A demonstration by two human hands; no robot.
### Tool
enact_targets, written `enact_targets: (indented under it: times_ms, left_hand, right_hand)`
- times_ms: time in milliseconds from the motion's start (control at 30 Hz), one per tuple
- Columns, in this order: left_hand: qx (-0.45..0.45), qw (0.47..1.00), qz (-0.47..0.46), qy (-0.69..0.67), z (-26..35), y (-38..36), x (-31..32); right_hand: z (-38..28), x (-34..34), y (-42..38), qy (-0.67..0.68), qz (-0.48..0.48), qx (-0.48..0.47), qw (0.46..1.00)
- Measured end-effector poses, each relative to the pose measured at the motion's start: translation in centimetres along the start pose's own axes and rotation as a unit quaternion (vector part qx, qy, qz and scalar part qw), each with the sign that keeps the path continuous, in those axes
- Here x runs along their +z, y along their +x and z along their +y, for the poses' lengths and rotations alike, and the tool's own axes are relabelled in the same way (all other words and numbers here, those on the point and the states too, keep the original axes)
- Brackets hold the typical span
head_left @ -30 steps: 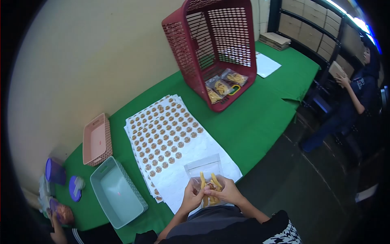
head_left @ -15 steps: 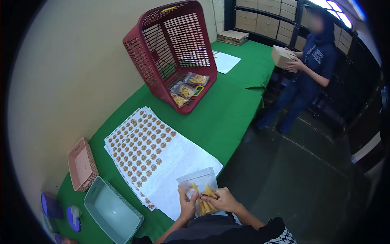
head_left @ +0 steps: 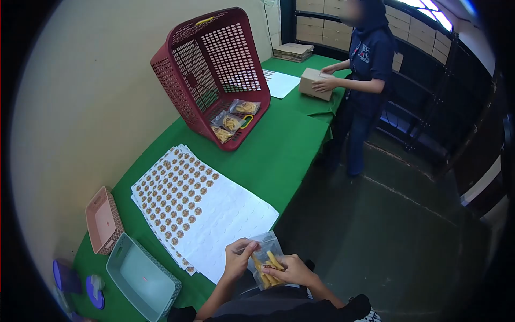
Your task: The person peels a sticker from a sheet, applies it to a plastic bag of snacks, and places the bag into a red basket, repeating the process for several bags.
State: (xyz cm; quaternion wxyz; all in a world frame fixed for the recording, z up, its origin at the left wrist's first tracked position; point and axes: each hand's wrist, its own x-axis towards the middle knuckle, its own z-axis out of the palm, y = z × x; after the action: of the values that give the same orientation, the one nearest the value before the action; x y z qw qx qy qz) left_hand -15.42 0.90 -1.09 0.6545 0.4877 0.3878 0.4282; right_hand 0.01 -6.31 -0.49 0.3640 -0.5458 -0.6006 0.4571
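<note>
Landmark: stack of white paper sheets with rows of round brown stickers (head_left: pixel 233 222), lying on a green cloth table cover (head_left: pixel 263 155).

Item: clear plastic pouch of yellow stick-shaped snacks (head_left: pixel 271 262), held up at the near end of the stack.

Left hand (head_left: pixel 237 259): gripping the pouch's upper left edge, thumb on the front.

Right hand (head_left: pixel 292 270): gripping the pouch's lower right part, thumb across the front.

Left of the stack: teal rectangular plastic basket (head_left: pixel 144 279); pink rectangular plastic basket (head_left: pixel 102 219), touching or nearly so; purple plastic tub (head_left: pixel 66 276); round purple lid (head_left: pixel 94 298).

Beyond the stack: dark red perforated plastic crate (head_left: pixel 230 144), on its side, with three clear packets of yellow snacks (head_left: pixel 230 122) inside.

Farther beyond, to the right: brown cardboard box (head_left: pixel 315 86), both hands of another person (head_left: pixel 371 61) upon it.
</note>
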Motion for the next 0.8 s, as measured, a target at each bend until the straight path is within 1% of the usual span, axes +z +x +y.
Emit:
enact_targets:
  times_ms: [67, 100, 167, 200, 267, 300, 333, 400, 433, 467, 533, 567, 600, 633, 667, 700, 733, 767, 800]
  left_hand:
    - [0.040, 0.999, -0.014, 0.031, -0.2, -0.1, 1.0]
    - [0.046, 0.998, -0.014, 0.030, -0.3, -0.2, 1.7]
    - [0.050, 0.998, -0.020, 0.032, -0.3, -0.3, 3.5]
    - [0.062, 0.998, -0.022, 0.025, -0.8, -0.1, 4.6]
    - [0.037, 0.995, -0.057, 0.072, -2.0, 0.1, 6.7]
    - [0.025, 0.996, -0.065, 0.062, -2.1, 0.0, 8.2]
    - [0.066, 0.991, -0.084, 0.084, -2.0, 0.0, 9.8]
    - [0.034, 0.988, -0.128, 0.083, -2.7, -0.2, 12.2]
    - [0.023, 0.987, -0.138, 0.084, -3.0, -0.2, 13.4]
    - [0.014, 0.988, -0.130, 0.080, -3.2, -0.3, 14.8]
    - [-0.027, 0.987, -0.136, 0.079, -3.8, -0.2, 16.7]
    - [-0.025, 0.988, -0.135, 0.077, -3.9, 0.0, 17.7]
    - [0.018, 0.984, -0.156, 0.084, -3.3, 0.1, 18.7]
    - [0.060, 0.978, -0.176, 0.090, -3.2, 0.2, 19.7]
    - [0.062, 0.979, -0.176, 0.086, -4.0, 0.6, 20.4]
    - [0.093, 0.972, -0.178, 0.120, -4.9, 1.3, 20.9]
    - [0.122, 0.964, -0.178, 0.155, -5.7, 1.6, 21.5]
    - [0.121, 0.965, -0.175, 0.152, -6.2, 1.7, 22.1]
    - [0.124, 0.965, -0.154, 0.169, -6.4, 1.8, 22.7]
  right_hand:
    - [0.4, -1.1, -0.4, -0.024, -0.036, 0.009, 0.999]
    - [0.4, -1.8, -0.7, -0.028, -0.035, 0.005, 0.999]
    - [0.2, -3.7, -1.3, -0.121, -0.039, -0.018, 0.992]
    - [0.4, -4.7, -1.5, -0.133, -0.036, -0.024, 0.990]
    - [1.3, -6.2, -2.4, -0.001, 0.084, -0.120, 0.989]
    - [1.6, -7.2, -2.8, 0.054, 0.118, -0.135, 0.982]
    - [2.0, -8.3, -3.4, 0.049, 0.116, -0.140, 0.982]
    - [2.8, -10.6, -4.6, 0.140, 0.113, -0.072, 0.981]
    - [3.0, -11.8, -4.9, 0.129, 0.109, -0.119, 0.978]
    - [3.5, -12.8, -5.4, 0.125, 0.106, -0.121, 0.979]
    - [4.9, -14.4, -6.4, 0.098, 0.130, -0.110, 0.981]
    - [5.2, -15.3, -6.8, 0.085, 0.150, -0.111, 0.979]
    - [5.4, -16.1, -7.2, 0.083, 0.149, -0.111, 0.979]
    - [5.7, -16.7, -7.6, 0.071, 0.184, -0.091, 0.976]
    - [6.0, -17.5, -7.8, 0.056, 0.220, -0.072, 0.971]
    - [6.4, -18.2, -7.9, 0.050, 0.219, -0.073, 0.972]
    - [6.9, -18.6, -8.1, 0.012, 0.237, -0.072, 0.969]
    - [7.3, -18.8, -8.2, -0.025, 0.253, -0.071, 0.964]
    - [7.4, -19.1, -8.2, -0.026, 0.249, -0.070, 0.966]
